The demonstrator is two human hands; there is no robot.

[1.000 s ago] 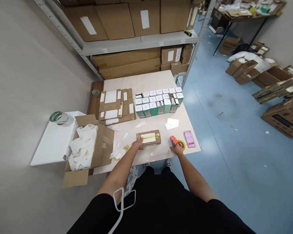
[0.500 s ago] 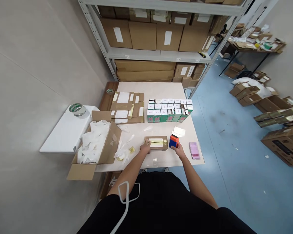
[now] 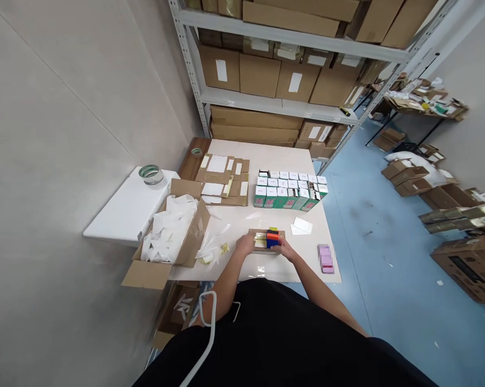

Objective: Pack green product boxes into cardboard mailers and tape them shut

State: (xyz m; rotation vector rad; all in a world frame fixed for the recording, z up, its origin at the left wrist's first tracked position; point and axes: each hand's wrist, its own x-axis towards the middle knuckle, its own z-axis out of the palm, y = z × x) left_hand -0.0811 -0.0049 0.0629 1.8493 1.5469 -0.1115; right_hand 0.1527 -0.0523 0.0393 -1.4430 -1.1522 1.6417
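A small brown cardboard box with a yellow tape strip lies near the front edge of the pale table. My left hand is closed on the box's left end and holds it down. My right hand grips a red and blue tape dispenser and presses it onto the top of the box. Behind the box stand rows of small green and white cartons. A stack of flattened brown boxes with white labels lies at the table's back left.
An open carton of white packing paper sits at the table's left, beside a white side table with a tape roll. A pink item and white paper slips lie right. Steel shelving holds cartons behind; boxes litter the blue floor.
My right hand picked up the tape dispenser from the table's right side and brought it left onto the box. My left hand stayed on the box. The camera view shifted.
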